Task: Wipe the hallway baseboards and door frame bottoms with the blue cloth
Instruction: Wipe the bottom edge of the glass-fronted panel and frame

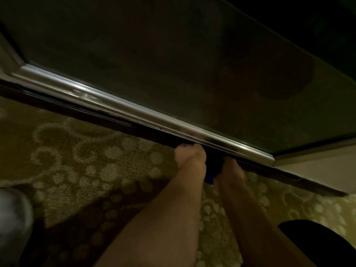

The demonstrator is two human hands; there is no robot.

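Note:
A dark glossy baseboard runs diagonally from upper left to lower right along the carpet edge. Above it lies a shiny silver trim strip under a dark panel. My left hand and my right hand press side by side against the baseboard. Between them a small patch of the blue cloth shows; most of it is hidden in shadow and under my fingers. Both hands look closed on the cloth.
Patterned beige and brown carpet covers the floor below the baseboard. A pale wall section stands at the right. A blurred grey shape sits at the lower left, and a dark shape at the lower right.

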